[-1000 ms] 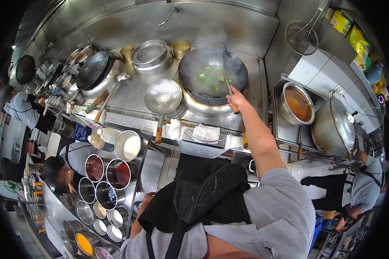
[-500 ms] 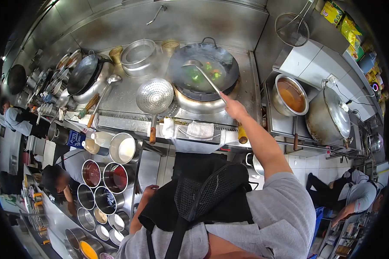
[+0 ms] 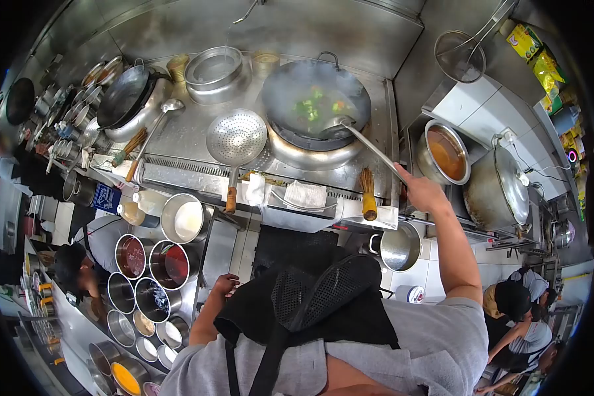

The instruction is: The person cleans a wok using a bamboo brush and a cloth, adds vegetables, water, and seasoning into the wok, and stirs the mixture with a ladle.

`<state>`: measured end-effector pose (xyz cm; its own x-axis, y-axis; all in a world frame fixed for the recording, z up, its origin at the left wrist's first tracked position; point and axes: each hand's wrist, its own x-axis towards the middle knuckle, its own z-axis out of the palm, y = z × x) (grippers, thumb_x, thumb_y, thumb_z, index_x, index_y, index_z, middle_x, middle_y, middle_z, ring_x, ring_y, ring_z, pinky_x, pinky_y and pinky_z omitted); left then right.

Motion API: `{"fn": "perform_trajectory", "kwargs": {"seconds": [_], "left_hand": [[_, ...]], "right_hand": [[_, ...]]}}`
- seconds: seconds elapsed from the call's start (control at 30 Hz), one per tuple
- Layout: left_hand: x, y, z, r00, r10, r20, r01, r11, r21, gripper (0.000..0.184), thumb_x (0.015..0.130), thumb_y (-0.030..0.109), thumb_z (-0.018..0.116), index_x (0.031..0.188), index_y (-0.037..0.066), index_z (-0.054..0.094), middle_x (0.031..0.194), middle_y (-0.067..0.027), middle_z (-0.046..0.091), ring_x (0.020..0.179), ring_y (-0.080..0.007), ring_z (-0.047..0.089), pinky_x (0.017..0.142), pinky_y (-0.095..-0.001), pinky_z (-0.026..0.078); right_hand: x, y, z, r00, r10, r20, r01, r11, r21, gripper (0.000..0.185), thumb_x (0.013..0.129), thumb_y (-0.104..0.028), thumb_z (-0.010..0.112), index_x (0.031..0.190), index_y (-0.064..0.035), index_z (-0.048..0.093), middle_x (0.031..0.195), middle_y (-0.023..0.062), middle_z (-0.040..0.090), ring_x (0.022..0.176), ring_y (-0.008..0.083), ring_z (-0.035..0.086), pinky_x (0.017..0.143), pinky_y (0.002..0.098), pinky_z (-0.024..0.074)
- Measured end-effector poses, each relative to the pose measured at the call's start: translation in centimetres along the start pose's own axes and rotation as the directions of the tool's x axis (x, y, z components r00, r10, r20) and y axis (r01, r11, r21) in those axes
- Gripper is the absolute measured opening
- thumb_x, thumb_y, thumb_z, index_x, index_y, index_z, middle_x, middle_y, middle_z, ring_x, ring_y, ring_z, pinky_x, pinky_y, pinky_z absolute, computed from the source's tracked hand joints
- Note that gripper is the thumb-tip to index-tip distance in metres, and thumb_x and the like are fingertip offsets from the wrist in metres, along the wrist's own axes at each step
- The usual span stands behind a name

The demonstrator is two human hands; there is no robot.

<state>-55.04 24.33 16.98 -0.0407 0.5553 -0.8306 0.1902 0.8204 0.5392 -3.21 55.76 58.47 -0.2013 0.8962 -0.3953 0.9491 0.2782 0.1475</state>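
Note:
My right hand [image 3: 424, 193] is closed around the handle of a metal ladle [image 3: 375, 149]. The ladle's bowl dips into the near right side of a black wok [image 3: 282, 111] on the burner. Green vegetable pieces [image 3: 308, 109] with a few orange bits lie in the wok, blurred by steam. My left hand [image 3: 226, 284] hangs low beside my black apron, near the counter with the pots. Its fingers look loosely bent and apart, with nothing visible in them. A perforated skimmer [image 3: 236, 137] rests on the stove left of the wok.
A second wok [image 3: 127, 99] stands at the left. Right of the stove are a bowl of brown liquid [image 3: 447, 153] and a large lidded pot [image 3: 498, 188]. Steel pots of sauces [image 3: 173, 264] fill the left counter. A bamboo brush [image 3: 369, 198] stands at the stove's front edge. Other people work on both sides.
My right hand has moved right and toward me, drawing the ladle from the wok's middle to its near right side. More steam rises. At the right, people have shifted.

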Motion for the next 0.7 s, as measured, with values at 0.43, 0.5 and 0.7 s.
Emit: {"fn": "perform_trajectory", "kwargs": {"seconds": [0.43, 0.5, 0.7], "left_hand": [[-0.5, 1.2, -0.7, 0.996, 0.041, -0.081, -0.048, 0.995, -0.084, 0.036, 0.084, -0.001, 0.050, 0.117, 0.008, 0.062, 0.102, -0.0074, 0.071, 0.063, -0.0140, 0.064, 0.045, -0.0301, 0.046], [-1.8, 0.1, -0.6, 0.998, 0.041, -0.055, -0.051, 0.980, -0.192, 0.036, 0.084, -0.002, 0.048, 0.116, 0.007, 0.061, 0.102, -0.0093, 0.071, 0.064, -0.0144, 0.064, 0.045, -0.0309, 0.046], [2.4, -9.2, 0.1, 0.969, 0.115, -0.218, -0.089, 0.988, 0.129, 0.022, 0.084, 0.014, 0.073, 0.104, 0.005, 0.071, 0.089, -0.0093, 0.073, 0.081, -0.0142, 0.068, 0.074, -0.0271, 0.055]], "right_hand": [[10.7, -6.4, 3.2, 0.999, 0.039, 0.018, -0.040, 0.995, 0.093, 0.093, 0.081, -0.001, 0.055, 0.156, -0.0288, 0.007, 0.117, 0.0224, 0.066, 0.105, 0.0358, 0.066, 0.090, 0.0471, 0.0523], [12.5, -6.9, 4.2, 0.999, 0.050, -0.017, -0.046, 0.986, 0.162, 0.093, 0.082, -0.001, 0.051, 0.156, -0.0318, 0.006, 0.117, 0.0237, 0.065, 0.106, 0.0378, 0.065, 0.092, 0.0471, 0.0505], [15.1, -8.5, 6.3, 0.990, 0.128, -0.058, -0.098, 0.921, 0.376, 0.089, 0.084, -0.005, 0.056, 0.156, -0.0309, 0.010, 0.124, 0.0230, 0.062, 0.114, 0.0370, 0.062, 0.097, 0.0469, 0.0482]]}}
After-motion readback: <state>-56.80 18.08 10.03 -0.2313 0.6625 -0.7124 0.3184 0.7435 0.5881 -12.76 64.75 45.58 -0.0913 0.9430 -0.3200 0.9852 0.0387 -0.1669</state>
